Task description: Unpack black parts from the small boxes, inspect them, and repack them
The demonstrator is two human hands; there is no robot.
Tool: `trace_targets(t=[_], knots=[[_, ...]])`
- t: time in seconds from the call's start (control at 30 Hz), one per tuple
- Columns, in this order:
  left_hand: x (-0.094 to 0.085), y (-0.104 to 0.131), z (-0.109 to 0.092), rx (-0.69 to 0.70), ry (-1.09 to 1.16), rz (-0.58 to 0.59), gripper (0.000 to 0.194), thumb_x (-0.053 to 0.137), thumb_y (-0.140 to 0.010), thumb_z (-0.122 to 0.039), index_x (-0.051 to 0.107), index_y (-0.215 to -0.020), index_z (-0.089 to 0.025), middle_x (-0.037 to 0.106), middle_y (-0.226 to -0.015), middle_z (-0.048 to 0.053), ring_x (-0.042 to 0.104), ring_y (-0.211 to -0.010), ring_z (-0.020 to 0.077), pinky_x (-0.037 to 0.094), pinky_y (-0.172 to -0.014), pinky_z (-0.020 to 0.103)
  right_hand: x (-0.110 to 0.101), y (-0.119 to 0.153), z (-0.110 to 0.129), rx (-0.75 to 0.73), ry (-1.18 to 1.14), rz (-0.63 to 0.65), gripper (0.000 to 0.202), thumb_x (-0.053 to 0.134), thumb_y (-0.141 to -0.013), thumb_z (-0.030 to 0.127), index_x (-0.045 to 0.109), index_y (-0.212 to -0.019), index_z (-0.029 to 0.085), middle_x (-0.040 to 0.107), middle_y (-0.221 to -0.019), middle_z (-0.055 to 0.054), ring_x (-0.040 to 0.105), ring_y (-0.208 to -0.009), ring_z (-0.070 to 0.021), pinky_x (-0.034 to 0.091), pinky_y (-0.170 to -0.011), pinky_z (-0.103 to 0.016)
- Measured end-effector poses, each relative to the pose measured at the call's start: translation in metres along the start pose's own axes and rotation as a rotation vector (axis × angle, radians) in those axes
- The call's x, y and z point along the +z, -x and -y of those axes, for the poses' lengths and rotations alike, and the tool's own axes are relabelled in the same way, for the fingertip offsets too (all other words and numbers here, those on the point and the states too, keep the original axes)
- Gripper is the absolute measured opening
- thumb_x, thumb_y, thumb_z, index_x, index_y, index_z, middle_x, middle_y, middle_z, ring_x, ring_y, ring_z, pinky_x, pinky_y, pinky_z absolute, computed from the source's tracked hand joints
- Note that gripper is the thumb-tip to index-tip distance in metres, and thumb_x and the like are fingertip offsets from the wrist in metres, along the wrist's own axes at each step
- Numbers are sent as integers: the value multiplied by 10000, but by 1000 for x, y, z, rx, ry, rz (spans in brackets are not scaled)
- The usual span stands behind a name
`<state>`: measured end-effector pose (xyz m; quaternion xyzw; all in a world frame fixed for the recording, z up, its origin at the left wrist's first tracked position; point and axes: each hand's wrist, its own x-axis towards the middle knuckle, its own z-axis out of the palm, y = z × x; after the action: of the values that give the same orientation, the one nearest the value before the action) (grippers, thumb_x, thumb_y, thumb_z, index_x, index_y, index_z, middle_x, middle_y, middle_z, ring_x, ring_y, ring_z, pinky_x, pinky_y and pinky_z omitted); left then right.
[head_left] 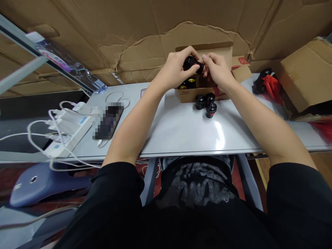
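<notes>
My left hand (178, 67) is wrapped round a glossy black round part (190, 63) and holds it tilted above an open cardboard box (190, 95). A bit of red shows on that part near my thumb. My right hand (218, 69) is closed in a pinch at the part's right end; what its fingertips hold, if anything, is too small to make out. Inside the box at the left, several black parts with gold-coloured rings (191, 81) are visible. Three similar stepped black parts (199, 102) stand close together on the white table (178, 128) before the box.
At left lie a phone (109, 121) and a white power strip (75, 128) with several plugs and cables. A plastic bottle (70, 64) leans near a metal frame. A larger cardboard box (308, 76) and a red plastic bag (273, 88) are at right. Cardboard (145, 20) lines the back.
</notes>
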<state>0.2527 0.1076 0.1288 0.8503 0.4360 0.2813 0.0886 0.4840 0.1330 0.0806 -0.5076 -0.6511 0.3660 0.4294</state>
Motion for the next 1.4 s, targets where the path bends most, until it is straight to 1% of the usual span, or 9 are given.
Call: trace_targets(t=[0.17, 0.27, 0.4, 0.57, 0.67, 0.8, 0.93, 1.23, 1.4], knots=[[-2, 2, -2, 41, 44, 34, 351, 661, -1085, -656, 793, -1352, -472, 925, -1276, 42, 844, -1147, 396, 622, -1014, 598, 2, -6, -7, -99, -94, 35, 400, 800, -1002, 790, 663, -1003, 414, 857, -1120, -66, 795, -1021, -318, 574, -836, -477], [2, 2, 0, 62, 88, 17, 316, 729, -1044, -606, 773, -1327, -472, 919, -1209, 44, 847, -1090, 397, 633, -974, 602, 5, -16, -17, -159, -177, 8, 416, 853, -994, 763, 695, -965, 380, 810, -1054, -65, 717, -867, -278, 503, -724, -449], [16, -1, 8, 76, 114, -28, 298, 803, -1012, -487, 729, -1292, -418, 929, -1210, 46, 833, -1065, 361, 663, -983, 568, 6, -23, -22, -166, -208, -6, 464, 911, -996, 759, 686, -952, 356, 782, -1027, -62, 670, -861, -266, 517, -721, -440], [43, -3, 11, 116, 107, -19, 238, 744, -1087, -374, 710, -1320, -344, 895, -1386, 108, 825, -1263, 359, 660, -1132, 538, 7, -20, -21, -209, -181, -23, 541, 859, -1091, 796, 617, -887, 357, 688, -904, -50, 652, -930, -274, 570, -816, -438], [59, -1, 6, 153, 80, 23, 269, 728, -1121, -344, 713, -1387, -312, 838, -1495, 150, 797, -1404, 385, 630, -1230, 539, 7, -21, -21, -254, -192, -41, 578, 853, -1048, 819, 588, -798, 371, 603, -816, -46, 639, -899, -297, 619, -920, -500], [69, 4, 0, 162, 82, 57, 294, 708, -1199, -384, 691, -1477, -289, 812, -1533, 170, 785, -1469, 405, 602, -1289, 544, 5, -25, -23, -214, -271, -39, 516, 873, -909, 880, 705, -854, 395, 665, -833, -51, 614, -873, -292, 616, -927, -534], [66, 4, 0, 161, 90, 82, 319, 721, -1226, -444, 685, -1505, -294, 821, -1537, 170, 796, -1450, 401, 608, -1287, 536, 3, -25, -25, -143, -305, -57, 540, 869, -873, 947, 736, -884, 423, 729, -862, -54, 659, -860, -338, 601, -821, -567], [41, 3, -1, 89, 24, 26, 251, 707, -1170, -347, 747, -1411, -288, 853, -1409, 155, 797, -1378, 386, 624, -1249, 538, 5, -33, -30, -123, -337, -165, 412, 787, -1140, 680, 696, -914, 348, 865, -1006, -55, 759, -953, -276, 633, -864, -450], [18, -17, 9, 39, -92, 160, 315, 840, -1084, -428, 822, -1384, -335, 867, -1330, 113, 801, -1295, 386, 623, -1235, 573, 3, -44, -25, -125, -343, -182, 536, 822, -1059, 865, 652, -889, 386, 838, -901, -59, 770, -1017, -311, 678, -907, -483]])
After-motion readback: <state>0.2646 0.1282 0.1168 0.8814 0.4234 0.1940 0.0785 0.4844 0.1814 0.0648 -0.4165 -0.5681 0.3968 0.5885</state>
